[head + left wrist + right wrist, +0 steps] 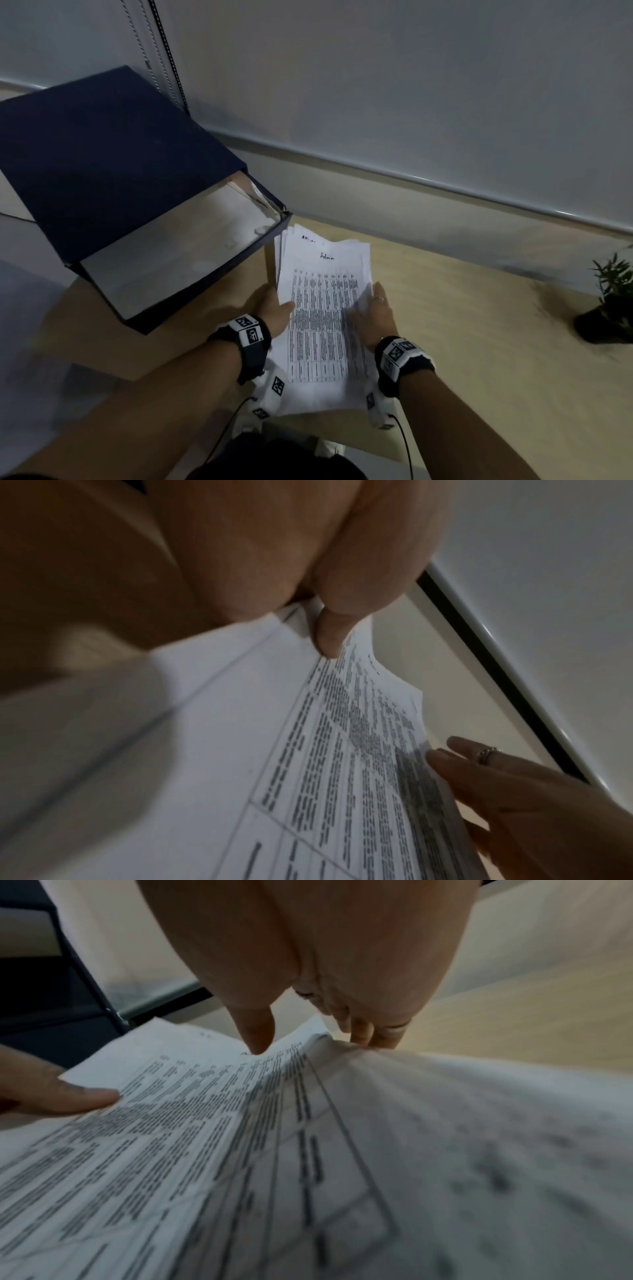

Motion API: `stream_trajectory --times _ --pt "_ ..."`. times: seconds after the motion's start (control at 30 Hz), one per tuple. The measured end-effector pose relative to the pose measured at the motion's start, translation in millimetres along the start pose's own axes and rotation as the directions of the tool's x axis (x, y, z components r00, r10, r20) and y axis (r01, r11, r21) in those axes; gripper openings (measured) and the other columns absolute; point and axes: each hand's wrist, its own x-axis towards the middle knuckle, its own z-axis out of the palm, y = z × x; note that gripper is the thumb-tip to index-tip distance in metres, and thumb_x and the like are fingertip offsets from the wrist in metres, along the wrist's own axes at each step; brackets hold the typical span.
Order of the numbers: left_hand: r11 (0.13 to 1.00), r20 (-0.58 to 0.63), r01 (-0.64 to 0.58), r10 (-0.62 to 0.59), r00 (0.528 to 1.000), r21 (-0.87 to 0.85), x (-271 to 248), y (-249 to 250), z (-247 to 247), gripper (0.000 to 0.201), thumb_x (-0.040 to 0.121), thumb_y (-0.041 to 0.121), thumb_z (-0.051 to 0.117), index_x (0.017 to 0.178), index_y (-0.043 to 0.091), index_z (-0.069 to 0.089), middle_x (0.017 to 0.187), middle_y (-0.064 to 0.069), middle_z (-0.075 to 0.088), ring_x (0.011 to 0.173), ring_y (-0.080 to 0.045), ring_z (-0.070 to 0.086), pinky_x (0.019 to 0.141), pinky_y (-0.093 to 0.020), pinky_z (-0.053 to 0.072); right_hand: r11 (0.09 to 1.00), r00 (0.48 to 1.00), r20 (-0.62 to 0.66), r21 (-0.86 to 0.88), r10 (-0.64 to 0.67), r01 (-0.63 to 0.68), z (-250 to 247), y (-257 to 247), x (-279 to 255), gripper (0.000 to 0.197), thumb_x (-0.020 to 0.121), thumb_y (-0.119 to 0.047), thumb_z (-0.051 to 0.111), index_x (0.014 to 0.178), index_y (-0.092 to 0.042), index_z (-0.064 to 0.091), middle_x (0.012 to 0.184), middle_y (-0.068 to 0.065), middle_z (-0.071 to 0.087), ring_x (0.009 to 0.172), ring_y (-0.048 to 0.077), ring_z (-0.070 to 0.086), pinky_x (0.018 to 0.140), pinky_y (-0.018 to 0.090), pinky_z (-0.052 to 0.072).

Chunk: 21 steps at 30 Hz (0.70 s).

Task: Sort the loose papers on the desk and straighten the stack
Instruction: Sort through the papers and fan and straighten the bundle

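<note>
Nearest the camera: both forearms w/ tracker wristbands [251, 334], reaching fwd over the desk [462, 342]. Between them, the stack of papers [322, 325], held above the desktop near its front edge, top sheet a printed table w/ a handwritten heading.

Left hand [274, 308] grasps the stack's left edge: thumb [330, 631] on the top sheet, the rest of the hand under or behind the pile (those fingers are hidden). Right hand [375, 317] grasps the right edge, thumb [257, 1034] pressing on top, fingers [377, 1034] wrapped round the side; the sheets bend and fan there.

Stack isn't square yet. The far edges are staggered, and at least one sheet pokes out behind the top one.

Further back-left: an open dark-blue box file [113, 171], its near corner just beside the papers' far end. Far right, well apart: a small potted plant [609, 305]. Behind it all, wall and a window blind [411, 85].

Risks, IMO: the fanned right edge looks loose, so easing the thumb could let sheets slide out onto the desk. Tapping the pile down while it's bowed may crumple corners. Pushing fwd could snag the far edges on the box file's corner.
</note>
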Motion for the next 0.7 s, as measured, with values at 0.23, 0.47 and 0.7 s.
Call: stream_trajectory --times 0.23,0.47,0.7 --pt "0.906 0.024 -0.298 0.32 0.947 -0.3 -33.7 34.0 -12.3 0.042 0.095 0.001 0.055 0.135 0.012 0.05 0.132 -0.003 0.062 0.123 -0.017 0.059 0.108 -0.038 0.044 0.723 0.993 -0.036 0.689 0.108 -0.054 -65.4 -3.1 -22.8 0.11 0.064 -0.02 0.091 0.152 -0.015 0.026 0.136 0.008 0.06 0.115 0.026 0.064 0.093 0.042 0.054" --pt "0.785 -0.168 -0.545 0.518 0.838 -0.296 -75.2 97.0 -11.5 0.023 0.093 0.007 0.062 0.113 0.016 0.054 0.104 0.013 0.069 0.096 0.007 0.066 0.085 -0.019 0.052 0.635 0.934 -0.351 0.707 -0.066 0.311 -136.8 -44.7 -52.9 0.012 0.075 -0.012 0.082 0.085 -0.006 0.076 0.082 0.008 0.078 0.078 0.029 0.075 0.07 0.044 0.062" --pt "0.759 -0.209 -0.635 0.604 0.77 -0.145 -81.9 98.9 -16.1 0.032 0.094 0.017 0.062 0.125 0.015 0.054 0.115 0.009 0.067 0.107 0.005 0.062 0.098 -0.027 0.053 0.739 0.817 -0.558 0.489 -0.143 0.463 -126.4 -56.1 -80.3 0.025 0.077 -0.006 0.08 0.073 -0.029 0.07 0.065 -0.023 0.07 0.065 -0.011 0.064 0.062 0.023 0.053"
